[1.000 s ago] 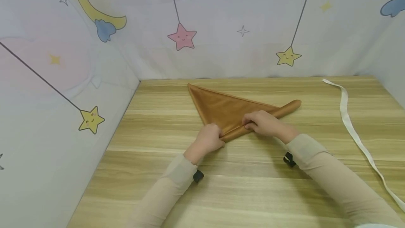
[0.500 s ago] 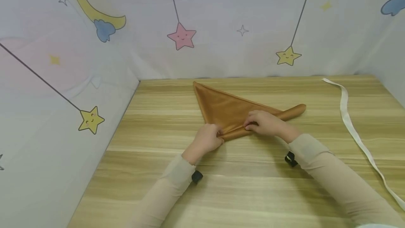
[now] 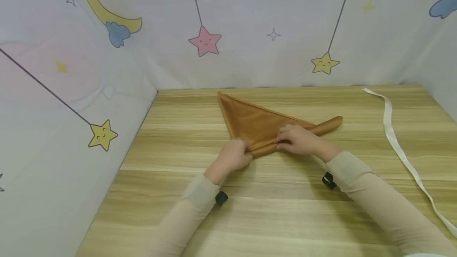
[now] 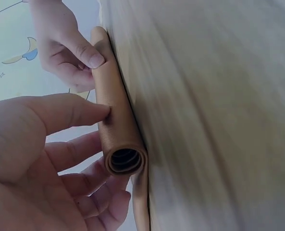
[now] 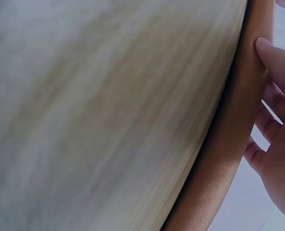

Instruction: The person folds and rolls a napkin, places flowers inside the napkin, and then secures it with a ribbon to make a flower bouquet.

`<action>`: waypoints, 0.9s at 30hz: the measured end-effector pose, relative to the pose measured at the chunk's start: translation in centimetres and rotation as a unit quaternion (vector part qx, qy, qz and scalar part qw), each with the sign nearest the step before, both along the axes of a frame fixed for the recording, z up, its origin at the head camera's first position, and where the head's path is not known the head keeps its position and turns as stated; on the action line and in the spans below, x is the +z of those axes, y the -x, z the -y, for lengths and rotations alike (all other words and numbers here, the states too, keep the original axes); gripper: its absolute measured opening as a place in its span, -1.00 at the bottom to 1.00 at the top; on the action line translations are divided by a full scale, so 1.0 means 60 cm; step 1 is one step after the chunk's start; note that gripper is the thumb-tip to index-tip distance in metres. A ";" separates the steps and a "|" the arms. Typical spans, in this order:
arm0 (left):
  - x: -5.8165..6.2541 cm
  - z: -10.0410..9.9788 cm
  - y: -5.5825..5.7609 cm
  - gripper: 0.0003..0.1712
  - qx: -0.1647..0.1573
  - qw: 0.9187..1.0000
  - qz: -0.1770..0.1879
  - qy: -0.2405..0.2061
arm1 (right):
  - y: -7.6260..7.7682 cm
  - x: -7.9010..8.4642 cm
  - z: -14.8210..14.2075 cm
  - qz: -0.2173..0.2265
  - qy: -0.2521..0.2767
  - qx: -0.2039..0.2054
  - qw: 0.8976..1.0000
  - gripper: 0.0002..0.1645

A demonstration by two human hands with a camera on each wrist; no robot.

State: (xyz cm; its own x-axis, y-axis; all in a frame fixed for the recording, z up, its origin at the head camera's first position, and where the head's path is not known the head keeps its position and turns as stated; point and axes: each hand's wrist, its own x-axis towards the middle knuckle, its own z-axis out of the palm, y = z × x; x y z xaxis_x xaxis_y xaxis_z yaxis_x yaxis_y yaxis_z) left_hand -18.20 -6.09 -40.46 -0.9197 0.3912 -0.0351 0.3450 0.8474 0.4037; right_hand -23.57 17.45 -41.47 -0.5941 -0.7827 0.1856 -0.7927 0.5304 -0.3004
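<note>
The brown cloth (image 3: pixel 254 122) on the wooden table (image 3: pixel 278 217) has shifted slightly right since 1 s ago, left hand (image 3: pixel 233 155) and right hand (image 3: pixel 299 140) pinching its roll (image 3: pixel 326 125), so rolling seems barely advanced

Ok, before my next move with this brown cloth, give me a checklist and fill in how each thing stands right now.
1. Left hand on the rolled edge: ok, thumb and fingers hold it near its left end.
2. Right hand on the rolled edge: ok, gripping farther along.
3. Brown cloth fully rolled: not ok, a triangular part lies unrolled beyond the hands.
4. Rolled edge tight inside: cannot tell; its open end shows layers round a hollow, the rest is hidden.
5. White ribbon clear of the cloth: ok, it lies apart, to the right.
</note>
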 end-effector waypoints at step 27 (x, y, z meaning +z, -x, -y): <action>0.001 0.014 0.029 -0.85 0.001 0.992 0.110 -0.054 | -0.004 -0.003 0.005 -0.005 -0.016 -0.030 0.999 -0.74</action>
